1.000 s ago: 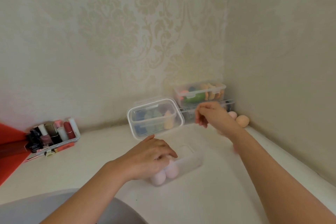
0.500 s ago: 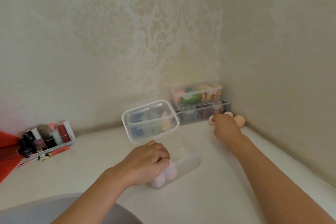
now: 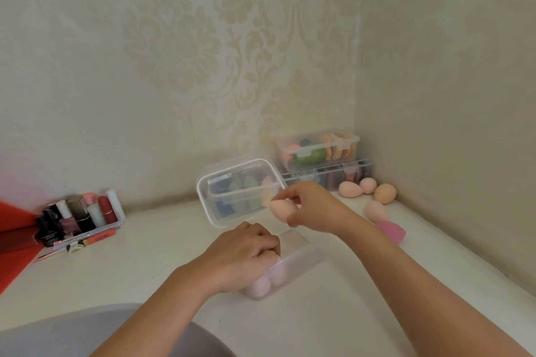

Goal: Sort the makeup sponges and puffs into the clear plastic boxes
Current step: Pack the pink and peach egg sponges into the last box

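Observation:
An open clear plastic box lies on the white table, with two pale pink sponges in its near end. My left hand rests curled over that near end, fingers on the rim and the sponges. My right hand pinches a peach egg-shaped sponge just above the box's far end. Loose peach sponges and a pink one lie in the right corner.
A closed clear box with blue and green puffs stands behind. Two more clear boxes are stacked in the corner against the wall. A tray of nail polish and lipsticks sits at the left, beside a red sheet.
My right hand went to the corner, took a peach sponge and brought it back over the open box. My left hand stayed on the box's near end.

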Tool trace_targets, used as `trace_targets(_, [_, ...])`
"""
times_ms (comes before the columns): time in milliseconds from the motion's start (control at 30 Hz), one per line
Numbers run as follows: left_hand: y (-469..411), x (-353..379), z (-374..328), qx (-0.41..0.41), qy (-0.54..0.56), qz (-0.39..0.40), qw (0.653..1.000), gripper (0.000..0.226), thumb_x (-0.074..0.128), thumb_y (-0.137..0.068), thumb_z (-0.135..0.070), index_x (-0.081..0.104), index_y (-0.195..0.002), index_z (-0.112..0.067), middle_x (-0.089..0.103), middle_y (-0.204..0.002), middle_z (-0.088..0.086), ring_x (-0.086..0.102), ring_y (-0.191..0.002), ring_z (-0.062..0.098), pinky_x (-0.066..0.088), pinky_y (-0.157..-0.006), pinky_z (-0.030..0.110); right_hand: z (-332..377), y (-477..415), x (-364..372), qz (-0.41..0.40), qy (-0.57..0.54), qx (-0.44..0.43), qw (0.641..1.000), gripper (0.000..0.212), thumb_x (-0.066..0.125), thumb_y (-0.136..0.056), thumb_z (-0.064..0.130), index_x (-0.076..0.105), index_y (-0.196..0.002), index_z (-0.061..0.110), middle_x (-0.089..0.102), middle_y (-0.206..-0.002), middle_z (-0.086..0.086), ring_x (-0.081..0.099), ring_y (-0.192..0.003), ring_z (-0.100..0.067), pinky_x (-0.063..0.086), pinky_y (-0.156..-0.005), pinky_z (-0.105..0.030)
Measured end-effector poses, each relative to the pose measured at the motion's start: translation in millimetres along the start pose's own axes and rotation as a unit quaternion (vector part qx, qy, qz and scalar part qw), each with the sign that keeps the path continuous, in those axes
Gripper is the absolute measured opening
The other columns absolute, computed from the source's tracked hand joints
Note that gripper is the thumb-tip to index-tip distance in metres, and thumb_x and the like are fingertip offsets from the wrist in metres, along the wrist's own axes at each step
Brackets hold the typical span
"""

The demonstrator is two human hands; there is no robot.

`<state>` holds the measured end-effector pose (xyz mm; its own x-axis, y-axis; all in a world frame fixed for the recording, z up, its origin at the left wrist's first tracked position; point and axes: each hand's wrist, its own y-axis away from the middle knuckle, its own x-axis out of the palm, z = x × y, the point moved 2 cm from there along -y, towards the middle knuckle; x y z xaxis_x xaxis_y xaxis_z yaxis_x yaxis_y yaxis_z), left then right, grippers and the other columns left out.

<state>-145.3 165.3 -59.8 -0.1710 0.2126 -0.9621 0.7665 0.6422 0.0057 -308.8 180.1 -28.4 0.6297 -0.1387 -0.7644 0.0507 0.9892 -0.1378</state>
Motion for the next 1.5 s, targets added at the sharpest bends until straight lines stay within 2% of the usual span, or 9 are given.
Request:
trace_targets(167, [2,0,-3,-0.004,-0.012,0.001,1.000,0.031,0.028,-0.086,-0.038,0.057,-0.096,-0.030,0.051,-0.111,-0.016,0.038,-0.104,0.008,0.036,-0.090,0.027,-1,3,14,0.029,0.040,-0.029,0.998,0.048,0.080,-0.062,0.003,0.058,-0.097,0.027,0.062,-0.102,0.005,0.048,-0.067,-0.004,0.039,-0.058,-0.020])
trace_targets(367, [5,2,-10,0.023,-0.004,-0.010,1.000,0.029,0.030,-0.085,-0.036,0.057,-0.096,-0.030,0.052,-0.108,-0.016,0.040,-0.101,0.008,0.036,-0.089,0.027,-4,4,22,0.082,0.081,-0.014,0.993,0.041,0.077,-0.069,0.004,0.062,-0.103,0.020,0.066,-0.106,0.000,0.056,-0.081,-0.011,0.041,-0.058,-0.015])
trace_targets(600, [7,4,-12,0.034,0.054,-0.036,0.997,0.034,0.028,-0.097,-0.039,0.060,-0.093,-0.032,0.048,-0.104,-0.024,0.042,-0.101,0.001,0.037,-0.090,0.024,-7,0,17,0.067,0.061,0.022,0.996,0.023,0.067,-0.080,0.003,0.064,-0.098,0.017,0.068,-0.103,0.000,0.060,-0.064,-0.008,0.052,-0.070,-0.026])
trace_targets(933, [2,3,-15,0.030,0.003,-0.032,0.999,0.021,0.040,-0.092,-0.029,0.059,-0.097,-0.037,0.038,-0.122,-0.021,0.032,-0.116,0.001,0.033,-0.091,0.023,-8,-1,26,0.047,0.028,0.050,0.997,0.022,0.061,-0.079,0.002,0.048,-0.085,0.018,0.053,-0.089,0.001,0.058,-0.069,-0.017,0.052,-0.066,-0.029])
trace_targets(1067, [1,1,-16,0.025,-0.012,-0.009,1.000,0.019,0.040,-0.093,-0.032,0.058,-0.099,-0.037,0.030,-0.139,-0.021,0.027,-0.126,0.001,0.027,-0.090,0.020,-7,-1,21,0.070,-0.006,0.048,0.996,0.022,0.057,-0.081,-0.004,0.055,-0.086,0.017,0.062,-0.099,-0.006,0.067,-0.073,-0.021,0.057,-0.071,-0.031])
trace_targets(1167, [1,0,-17,0.018,-0.020,0.005,1.000,0.021,0.038,-0.094,-0.032,0.057,-0.100,-0.037,0.025,-0.145,-0.022,0.031,-0.126,0.001,0.025,-0.088,0.020,-12,-1,-3,0.040,-0.084,0.059,0.994,0.019,0.056,-0.086,-0.002,0.059,-0.081,0.016,0.068,-0.093,-0.009,0.067,-0.061,-0.018,0.055,-0.057,-0.023])
trace_targets(1300, [3,0,-17,0.017,-0.024,0.002,1.000,0.020,0.037,-0.094,-0.031,0.055,-0.096,-0.038,0.026,-0.142,-0.022,0.035,-0.121,0.001,0.025,-0.085,0.021,-41,-2,-47,-0.202,0.183,0.149,0.951,0.019,0.049,-0.089,0.011,0.064,-0.100,0.016,0.067,-0.107,-0.007,0.064,-0.098,-0.025,0.047,-0.074,-0.028])
trace_targets(1367, [3,0,-18,0.017,-0.024,0.002,1.000,0.020,0.037,-0.094,-0.031,0.055,-0.095,-0.039,0.025,-0.142,-0.022,0.036,-0.120,0.002,0.025,-0.084,0.021,-63,2,-56,-0.200,0.248,0.238,0.917,0.028,0.055,-0.087,0.018,0.058,-0.115,0.017,0.060,-0.118,-0.008,0.058,-0.110,-0.027,0.047,-0.084,-0.033])
trace_targets(1500, [3,0,-18,0.015,-0.021,0.001,1.000,0.019,0.037,-0.094,-0.032,0.053,-0.092,-0.040,0.025,-0.142,-0.023,0.037,-0.119,0.001,0.026,-0.083,0.022,-92,6,-53,-0.120,0.209,0.315,0.918,0.042,0.061,-0.083,0.023,0.051,-0.122,0.010,0.056,-0.124,-0.012,0.052,-0.118,-0.029,0.044,-0.088,-0.031])
